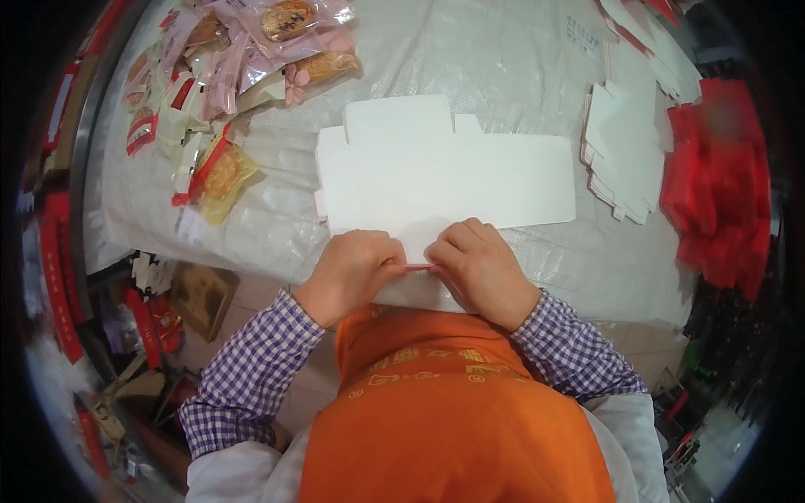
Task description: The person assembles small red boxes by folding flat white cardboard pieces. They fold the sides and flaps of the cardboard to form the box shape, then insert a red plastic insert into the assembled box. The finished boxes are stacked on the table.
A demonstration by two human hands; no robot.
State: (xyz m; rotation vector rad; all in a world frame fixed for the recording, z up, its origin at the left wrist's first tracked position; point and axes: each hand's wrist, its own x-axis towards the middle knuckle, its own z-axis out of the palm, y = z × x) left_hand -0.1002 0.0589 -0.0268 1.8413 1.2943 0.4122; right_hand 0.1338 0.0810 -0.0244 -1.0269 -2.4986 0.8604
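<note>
A flat, unfolded white cardboard box blank (419, 168) lies on the covered table in front of me, its flaps spread out. My left hand (359, 264) and my right hand (476, 261) are at its near edge, side by side with a small gap between them. Both have their fingers closed on the near flap, which is bent up there and shows a thin reddish edge between my thumbs. The fingertips of both hands are partly hidden.
Wrapped pastries (285, 63) are heaped at the far left, with one in a yellow wrapper (222, 176) nearer me. More white box blanks (625, 142) lie stacked at the right, beside red folded packaging (717, 184). Whitish plastic sheeting (537, 75) covers the table.
</note>
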